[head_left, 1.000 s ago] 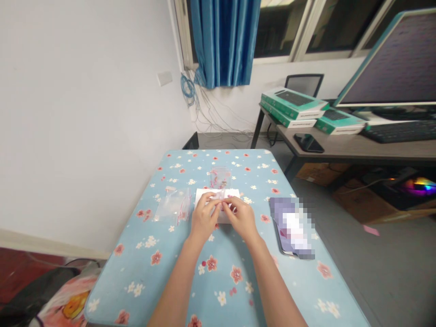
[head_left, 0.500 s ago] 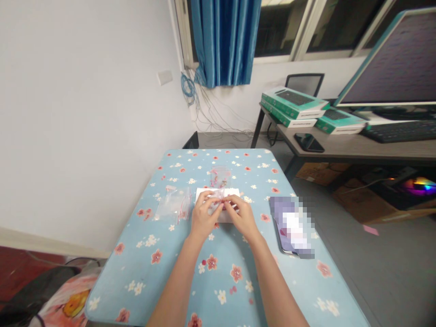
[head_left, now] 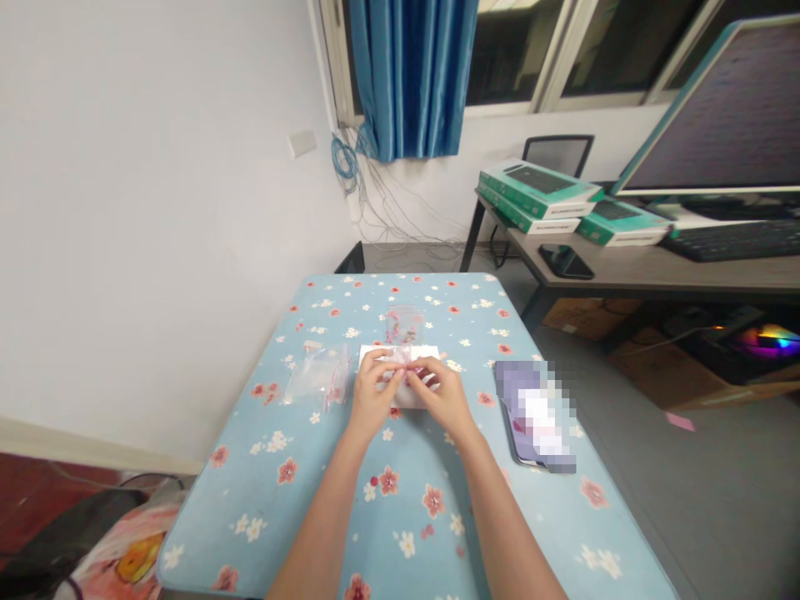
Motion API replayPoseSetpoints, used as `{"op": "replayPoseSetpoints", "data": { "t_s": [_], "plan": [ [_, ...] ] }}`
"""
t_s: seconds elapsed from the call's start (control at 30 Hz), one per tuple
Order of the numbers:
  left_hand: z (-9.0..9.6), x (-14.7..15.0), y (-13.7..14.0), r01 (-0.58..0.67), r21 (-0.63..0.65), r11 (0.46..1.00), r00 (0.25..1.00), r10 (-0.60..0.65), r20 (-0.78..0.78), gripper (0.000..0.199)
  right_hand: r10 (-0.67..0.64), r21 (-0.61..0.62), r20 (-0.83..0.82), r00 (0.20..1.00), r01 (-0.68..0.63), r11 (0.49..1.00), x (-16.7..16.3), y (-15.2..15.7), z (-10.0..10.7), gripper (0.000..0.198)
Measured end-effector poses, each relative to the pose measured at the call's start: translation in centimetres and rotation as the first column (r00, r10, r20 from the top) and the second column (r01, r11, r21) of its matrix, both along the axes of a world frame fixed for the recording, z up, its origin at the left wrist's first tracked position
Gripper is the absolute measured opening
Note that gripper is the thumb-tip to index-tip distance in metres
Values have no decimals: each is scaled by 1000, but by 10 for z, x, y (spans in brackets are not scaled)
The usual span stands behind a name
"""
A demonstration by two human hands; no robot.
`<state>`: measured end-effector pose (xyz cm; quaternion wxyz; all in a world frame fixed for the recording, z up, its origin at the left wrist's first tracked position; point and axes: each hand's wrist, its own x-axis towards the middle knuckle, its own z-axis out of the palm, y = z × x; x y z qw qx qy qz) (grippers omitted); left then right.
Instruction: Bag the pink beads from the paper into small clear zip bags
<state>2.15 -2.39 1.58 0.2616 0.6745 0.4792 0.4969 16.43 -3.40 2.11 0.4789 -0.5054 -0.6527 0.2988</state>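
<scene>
Your fingertips have drawn slightly closer together since half a second ago, with the left hand and the right hand each pinching, thumb against index finger, a small clear packet over the white block. Just beyond lies a small bag of pinkish pieces; a larger clear bag sits to your left and a purple, partly pixelated object to your right, all on your flowered table.
</scene>
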Motion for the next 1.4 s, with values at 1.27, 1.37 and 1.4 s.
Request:
{"op": "replayPoseSetpoints", "data": {
  "t_s": [1.27,1.37,1.4],
  "plan": [
    [-2,8,-6,-267,121,956,942,286,-177,6,-354,189,315,881,308,933,-16,-3,-4,13],
    [-2,7,-5,-230,87,969,965,239,-111,6,-371,181,306,877,329,927,-14,-2,-5,11],
    [-2,7,-5,-218,76,973,970,225,-91,6,-375,176,294,879,336,925,-13,-2,-6,9]
  ]
}}
